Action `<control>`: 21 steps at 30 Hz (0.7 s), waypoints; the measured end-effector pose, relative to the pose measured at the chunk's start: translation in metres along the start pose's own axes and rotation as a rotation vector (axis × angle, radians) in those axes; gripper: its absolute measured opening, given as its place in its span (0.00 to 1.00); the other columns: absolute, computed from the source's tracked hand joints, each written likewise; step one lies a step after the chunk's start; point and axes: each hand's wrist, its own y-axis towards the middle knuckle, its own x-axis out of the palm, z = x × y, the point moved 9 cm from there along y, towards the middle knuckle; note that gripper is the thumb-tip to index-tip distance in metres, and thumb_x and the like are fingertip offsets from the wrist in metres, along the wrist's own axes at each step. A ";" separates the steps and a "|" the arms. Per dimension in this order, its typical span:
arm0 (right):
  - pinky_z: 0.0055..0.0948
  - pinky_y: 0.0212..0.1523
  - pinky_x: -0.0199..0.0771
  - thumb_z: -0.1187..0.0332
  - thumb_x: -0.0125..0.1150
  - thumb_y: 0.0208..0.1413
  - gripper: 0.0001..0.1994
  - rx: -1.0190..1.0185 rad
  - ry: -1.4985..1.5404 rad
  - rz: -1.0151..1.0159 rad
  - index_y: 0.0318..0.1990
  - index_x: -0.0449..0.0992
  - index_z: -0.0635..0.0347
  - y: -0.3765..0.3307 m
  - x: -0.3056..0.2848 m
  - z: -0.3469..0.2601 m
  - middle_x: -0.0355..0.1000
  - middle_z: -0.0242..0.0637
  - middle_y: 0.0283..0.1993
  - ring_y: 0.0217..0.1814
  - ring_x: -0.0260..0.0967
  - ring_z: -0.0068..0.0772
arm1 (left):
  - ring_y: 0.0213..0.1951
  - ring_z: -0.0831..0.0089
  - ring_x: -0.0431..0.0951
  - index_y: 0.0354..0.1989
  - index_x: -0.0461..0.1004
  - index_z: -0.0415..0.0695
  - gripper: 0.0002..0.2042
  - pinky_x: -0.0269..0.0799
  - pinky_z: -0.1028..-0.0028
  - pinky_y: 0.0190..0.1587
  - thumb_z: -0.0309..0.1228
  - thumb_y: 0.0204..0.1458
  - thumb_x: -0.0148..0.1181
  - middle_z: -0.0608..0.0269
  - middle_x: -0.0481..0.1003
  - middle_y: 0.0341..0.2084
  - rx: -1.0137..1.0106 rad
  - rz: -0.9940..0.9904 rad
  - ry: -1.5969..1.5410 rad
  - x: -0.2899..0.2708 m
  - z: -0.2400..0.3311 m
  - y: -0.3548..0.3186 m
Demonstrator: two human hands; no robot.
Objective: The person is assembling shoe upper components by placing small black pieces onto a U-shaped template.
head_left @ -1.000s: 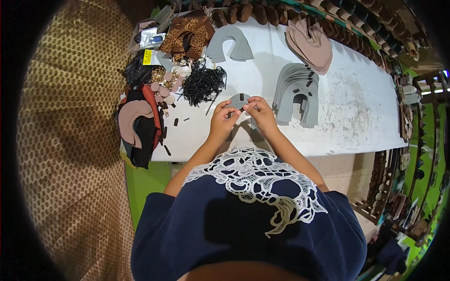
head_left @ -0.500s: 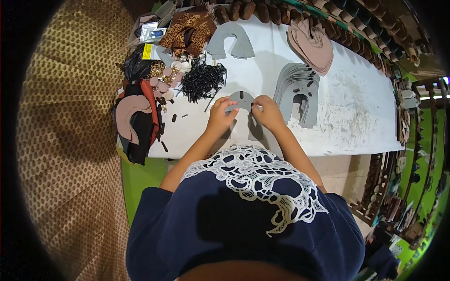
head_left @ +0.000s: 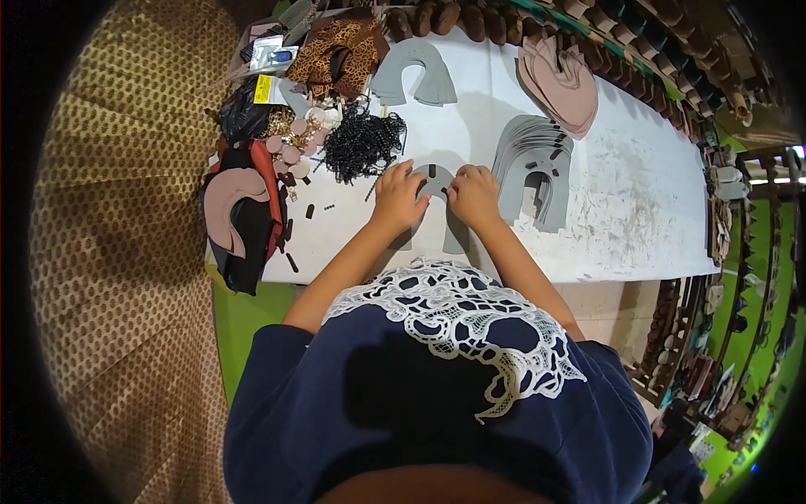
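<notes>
A grey U-shaped shoe-upper piece (head_left: 452, 233) lies on the white table in front of me, its curve pointing away. A dark oval patch sits at the top of the curve, with small marks near it. My left hand (head_left: 398, 197) grips the left side of the curve, fingers bent over it and thumb toward the middle. On the opposite side, my right hand (head_left: 475, 196) has its bent fingers on the curve beside a small dark piece. What lies under the fingertips is hidden.
Right of my hands is a fanned stack of grey U-shaped pieces (head_left: 510, 160); pink pieces (head_left: 558, 88) lie beyond. Black beaded strips (head_left: 363, 147) are heaped at left, near leopard-print material (head_left: 336, 55). More grey pieces (head_left: 414, 57) lie at the back. Brown shoe forms (head_left: 472, 23) line the far edge.
Both hands have shifted their grip on the grey piece. The left fingers now reach further up its side, and the right fingers curl over it, no longer in a fingertip pinch.
</notes>
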 end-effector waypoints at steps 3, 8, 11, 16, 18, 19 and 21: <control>0.41 0.48 0.60 0.66 0.61 0.40 0.05 0.055 -0.014 -0.015 0.23 0.78 0.56 0.001 0.002 0.002 0.70 0.31 0.39 0.49 0.62 0.38 | 0.59 0.55 0.55 0.50 0.69 0.47 0.23 0.49 0.56 0.59 0.39 0.43 0.60 0.52 0.58 0.57 0.001 0.013 0.078 0.003 0.002 0.002; 0.40 0.48 0.60 0.66 0.61 0.39 0.05 0.114 -0.095 -0.056 0.21 0.79 0.56 0.005 0.004 0.000 0.70 0.32 0.37 0.48 0.62 0.40 | 0.60 0.55 0.55 0.55 0.64 0.42 0.29 0.48 0.57 0.59 0.40 0.43 0.61 0.50 0.56 0.59 -0.029 -0.012 0.201 0.009 -0.001 0.008; 0.40 0.49 0.59 0.66 0.60 0.39 0.06 0.145 -0.099 -0.066 0.22 0.79 0.56 0.004 0.004 0.000 0.69 0.32 0.38 0.48 0.61 0.40 | 0.61 0.54 0.52 0.58 0.61 0.43 0.31 0.46 0.54 0.60 0.40 0.44 0.60 0.51 0.53 0.61 -0.051 -0.064 0.248 0.016 -0.006 0.011; 0.41 0.50 0.57 0.67 0.59 0.37 0.05 0.107 -0.041 0.001 0.22 0.79 0.56 0.003 -0.002 -0.002 0.69 0.32 0.39 0.49 0.60 0.40 | 0.61 0.53 0.52 0.57 0.63 0.44 0.32 0.47 0.55 0.60 0.41 0.42 0.63 0.49 0.53 0.61 -0.059 -0.089 0.216 0.014 -0.006 0.014; 0.41 0.51 0.56 0.67 0.59 0.38 0.06 0.125 -0.065 -0.031 0.23 0.79 0.58 0.004 0.002 -0.002 0.68 0.33 0.40 0.49 0.59 0.40 | 0.61 0.53 0.52 0.56 0.64 0.44 0.31 0.46 0.55 0.60 0.41 0.41 0.64 0.49 0.53 0.61 -0.065 -0.101 0.198 0.010 -0.004 0.016; 0.41 0.52 0.54 0.67 0.59 0.38 0.07 0.138 -0.089 -0.063 0.24 0.79 0.59 0.005 0.004 -0.002 0.68 0.33 0.41 0.50 0.58 0.40 | 0.61 0.53 0.52 0.55 0.65 0.44 0.31 0.46 0.55 0.60 0.41 0.40 0.65 0.49 0.53 0.61 -0.074 -0.107 0.179 0.009 -0.005 0.017; 0.41 0.52 0.54 0.67 0.60 0.38 0.07 0.142 -0.088 -0.073 0.24 0.79 0.58 0.005 0.002 -0.003 0.67 0.34 0.41 0.50 0.58 0.40 | 0.61 0.53 0.52 0.54 0.66 0.45 0.31 0.46 0.55 0.60 0.41 0.39 0.66 0.49 0.54 0.60 -0.069 -0.098 0.181 0.006 -0.002 0.019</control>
